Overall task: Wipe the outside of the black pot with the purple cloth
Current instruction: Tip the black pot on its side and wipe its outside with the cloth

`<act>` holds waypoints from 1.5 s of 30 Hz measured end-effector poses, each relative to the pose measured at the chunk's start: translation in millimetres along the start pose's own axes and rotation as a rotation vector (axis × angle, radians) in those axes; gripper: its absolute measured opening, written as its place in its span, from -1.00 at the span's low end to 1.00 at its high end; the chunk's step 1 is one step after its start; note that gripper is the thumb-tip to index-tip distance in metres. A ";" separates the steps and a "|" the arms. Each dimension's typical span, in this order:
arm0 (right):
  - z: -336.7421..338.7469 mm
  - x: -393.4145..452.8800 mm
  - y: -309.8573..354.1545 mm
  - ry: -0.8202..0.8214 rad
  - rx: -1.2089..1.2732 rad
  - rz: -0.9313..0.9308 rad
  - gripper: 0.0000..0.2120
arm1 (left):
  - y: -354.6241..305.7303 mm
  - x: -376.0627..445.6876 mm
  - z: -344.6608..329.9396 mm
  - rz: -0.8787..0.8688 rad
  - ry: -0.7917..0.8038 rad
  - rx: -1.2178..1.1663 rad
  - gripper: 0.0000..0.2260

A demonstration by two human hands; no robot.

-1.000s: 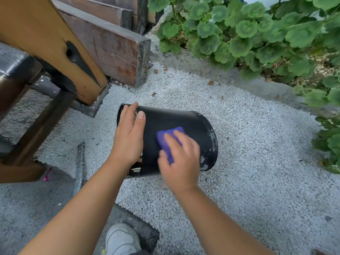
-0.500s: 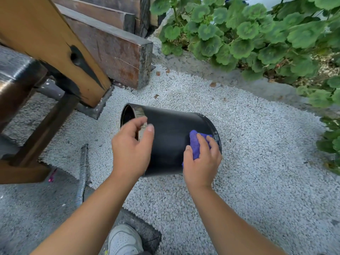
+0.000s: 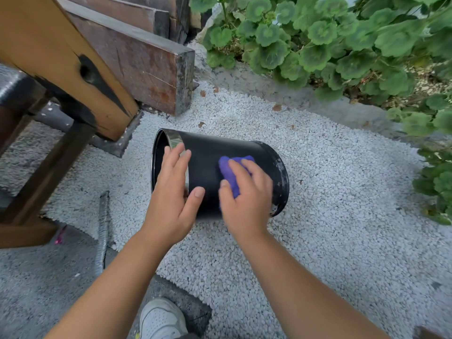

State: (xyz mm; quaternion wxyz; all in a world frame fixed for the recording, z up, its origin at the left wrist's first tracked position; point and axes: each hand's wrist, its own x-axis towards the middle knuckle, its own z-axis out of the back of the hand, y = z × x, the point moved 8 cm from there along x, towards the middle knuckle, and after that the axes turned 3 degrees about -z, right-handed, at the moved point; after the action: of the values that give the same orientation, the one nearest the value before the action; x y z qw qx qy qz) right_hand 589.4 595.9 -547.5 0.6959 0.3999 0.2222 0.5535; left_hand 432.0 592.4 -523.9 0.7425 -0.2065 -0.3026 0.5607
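The pot [image 3: 208,155] is held on its side just above the white gravel [image 3: 330,204], mouth toward the wooden post [image 3: 61,69], base toward the plants [image 3: 342,45]. The cloth [image 3: 231,172] is pressed against the pot's upper wall, nearer the base than the mouth.

The right hand [image 3: 247,196] covers the cloth, fingers bent over it and pinning it to the wall. The left hand [image 3: 173,192] steadies the pot near its mouth, fingers fairly straight and laid along the wall, thumb spread out across the side.

As a judgement, wiping is under way but not finished: the wall around the cloth looks evenly dark, while the base rim shows pale scuffs or dust. The underside is hidden, so its condition cannot be told.

The pot is a smooth, matt black cylinder, flaring slightly, with a shiny band at the mouth. The cloth is soft, bunched and vivid purple. The gravel is small, pale and rough. The post beyond the mouth is varnished, with a dark knot. A white shoe [image 3: 161,319] shows below the pot.
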 end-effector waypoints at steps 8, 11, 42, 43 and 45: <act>-10.7 -8.8 40.1 -0.024 -0.008 0.302 -0.70 | -9.4 8.3 -4.9 0.016 -0.011 -0.060 -0.23; -6.1 -0.4 14.4 -0.049 -0.071 0.257 -0.71 | -5.3 11.1 -3.0 0.068 -0.013 -0.044 -0.29; 21.2 66.5 -64.9 0.107 0.186 -0.334 -0.77 | 10.5 -1.5 23.1 0.259 0.161 -0.188 -0.14; 19.0 67.3 -64.2 0.114 0.129 -0.307 -0.75 | 9.7 -1.1 22.4 0.214 0.153 -0.083 -0.13; 17.8 66.6 -61.5 0.099 -0.003 -0.217 -0.70 | 4.3 5.3 19.6 0.104 0.116 0.014 -0.23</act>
State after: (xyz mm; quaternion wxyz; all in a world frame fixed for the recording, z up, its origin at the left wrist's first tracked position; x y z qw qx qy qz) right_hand 658.4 649.4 -577.6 0.7403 0.3448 0.2976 0.4945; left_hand 416.6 598.1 -511.2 0.7302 -0.2489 -0.2438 0.5877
